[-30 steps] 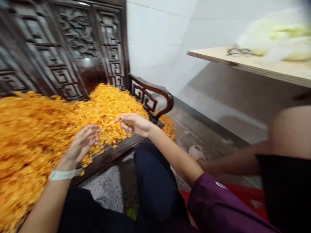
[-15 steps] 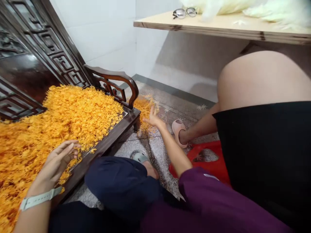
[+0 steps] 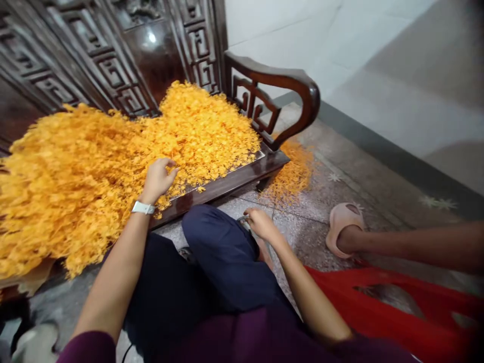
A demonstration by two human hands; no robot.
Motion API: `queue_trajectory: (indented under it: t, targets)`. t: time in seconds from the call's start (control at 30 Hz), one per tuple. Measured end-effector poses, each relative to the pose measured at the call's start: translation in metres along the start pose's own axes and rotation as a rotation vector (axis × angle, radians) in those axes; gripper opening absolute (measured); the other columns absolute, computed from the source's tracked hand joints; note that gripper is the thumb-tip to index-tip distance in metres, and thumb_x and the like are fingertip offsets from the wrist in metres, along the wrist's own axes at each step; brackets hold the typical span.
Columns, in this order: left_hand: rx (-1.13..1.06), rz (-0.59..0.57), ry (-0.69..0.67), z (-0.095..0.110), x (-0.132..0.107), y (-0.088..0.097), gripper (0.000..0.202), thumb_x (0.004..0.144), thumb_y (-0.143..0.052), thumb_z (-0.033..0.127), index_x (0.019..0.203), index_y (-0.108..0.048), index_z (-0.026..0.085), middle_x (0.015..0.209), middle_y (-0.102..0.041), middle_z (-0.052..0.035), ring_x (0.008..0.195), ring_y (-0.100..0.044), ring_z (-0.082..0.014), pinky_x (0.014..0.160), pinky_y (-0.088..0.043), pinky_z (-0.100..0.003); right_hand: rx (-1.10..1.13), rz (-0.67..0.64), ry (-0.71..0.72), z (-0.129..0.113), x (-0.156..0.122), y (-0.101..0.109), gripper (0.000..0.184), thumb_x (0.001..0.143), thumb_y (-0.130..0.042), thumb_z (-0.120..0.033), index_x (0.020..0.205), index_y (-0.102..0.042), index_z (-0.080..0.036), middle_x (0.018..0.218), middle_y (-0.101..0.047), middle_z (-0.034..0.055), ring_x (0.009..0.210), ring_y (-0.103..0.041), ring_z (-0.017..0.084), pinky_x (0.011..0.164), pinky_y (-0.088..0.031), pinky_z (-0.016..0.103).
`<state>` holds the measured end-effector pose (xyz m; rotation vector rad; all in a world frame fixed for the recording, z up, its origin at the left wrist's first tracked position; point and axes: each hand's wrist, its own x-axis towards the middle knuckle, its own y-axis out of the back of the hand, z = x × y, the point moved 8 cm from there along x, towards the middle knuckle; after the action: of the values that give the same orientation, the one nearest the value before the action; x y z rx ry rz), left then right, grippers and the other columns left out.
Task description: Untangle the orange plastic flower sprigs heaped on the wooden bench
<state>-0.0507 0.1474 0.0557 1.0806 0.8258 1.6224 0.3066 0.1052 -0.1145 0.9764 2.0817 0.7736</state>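
A large heap of orange flower sprigs (image 3: 94, 166) covers the seat of a dark carved wooden bench (image 3: 227, 184). My left hand (image 3: 158, 177), with a pale watch on its wrist, rests on the heap near the bench's front edge, fingers curled into the sprigs. My right hand (image 3: 259, 223) hangs low beside my knee in dark blue trousers (image 3: 223, 252), fingers bent; whether it holds anything is unclear. A smaller scatter of orange sprigs (image 3: 291, 174) lies on the floor by the bench leg.
The bench's curved armrest (image 3: 287, 96) stands at the right end. Another person's leg (image 3: 416, 247) with a pink slipper (image 3: 342, 224) stretches across the speckled floor. A red plastic stool (image 3: 397, 307) sits at lower right. White tiled wall behind.
My right hand has drawn back from the floor pile to my knee. My left hand has moved forward onto the heap. The view has swung left and down; the wooden table is out of sight.
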Motion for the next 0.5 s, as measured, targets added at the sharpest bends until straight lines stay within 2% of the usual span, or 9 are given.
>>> queue_trajectory:
  t: [0.07,0.13,0.23,0.3,0.4,0.5]
  targets:
    - [0.08,-0.036,-0.038,-0.002,-0.005,-0.002,0.022,0.094,-0.063,0.032,0.107,-0.07,0.016,0.109,-0.07,-0.0134,0.108,-0.063,-0.0304,0.1,-0.047,-0.041,0.018,0.065,0.085,-0.021,0.012,0.019,0.034,0.096,-0.06,-0.019,0.127,-0.072,-0.013,0.114,-0.074,0.0183,0.11,-0.067,0.03,0.098,-0.048,0.039]
    - [0.12,-0.059,-0.033,-0.004,-0.012,-0.001,0.023,0.096,-0.061,0.031,0.111,-0.07,0.016,0.112,-0.067,-0.0149,0.113,-0.061,-0.0325,0.102,-0.046,-0.043,0.049,0.106,0.173,-0.05,0.021,0.032,0.037,0.097,-0.063,-0.029,0.131,-0.07,-0.016,0.102,-0.074,0.013,0.099,-0.068,0.028,0.094,-0.051,0.039]
    - [0.158,-0.063,0.002,-0.011,-0.024,0.004,0.031,0.097,-0.06,0.029,0.123,-0.066,0.013,0.12,-0.063,-0.0188,0.117,-0.06,-0.0346,0.102,-0.047,-0.044,0.246,0.137,0.326,-0.107,0.032,0.04,0.039,0.095,-0.068,-0.041,0.128,-0.072,-0.021,0.091,-0.072,0.0067,0.082,-0.066,0.024,0.083,-0.053,0.037]
    - [0.173,-0.1,0.019,-0.017,-0.032,0.002,0.039,0.097,-0.06,0.028,0.133,-0.06,0.011,0.123,-0.064,-0.0209,0.117,-0.061,-0.0349,0.101,-0.047,-0.044,0.417,0.115,0.42,-0.148,0.041,0.039,0.04,0.092,-0.071,-0.043,0.125,-0.073,-0.021,0.086,-0.071,0.0045,0.077,-0.065,0.022,0.078,-0.053,0.036]
    - [0.2,-0.199,0.016,-0.023,-0.045,-0.008,0.045,0.098,-0.059,0.027,0.14,-0.054,0.011,0.121,-0.067,-0.0206,0.113,-0.064,-0.0338,0.095,-0.05,-0.042,0.444,0.074,0.538,-0.209,0.066,0.04,0.032,0.095,-0.066,-0.041,0.119,-0.074,-0.022,0.096,-0.075,0.0061,0.085,-0.068,0.021,0.084,-0.054,0.036]
    - [0.235,-0.263,-0.023,-0.025,-0.055,-0.019,0.04,0.099,-0.055,0.024,0.136,-0.057,0.011,0.119,-0.068,-0.0212,0.11,-0.067,-0.0345,0.09,-0.051,-0.042,0.309,0.179,0.626,-0.264,0.109,0.057,0.026,0.096,-0.062,-0.039,0.112,-0.074,-0.022,0.114,-0.074,0.0096,0.099,-0.068,0.023,0.09,-0.054,0.037]
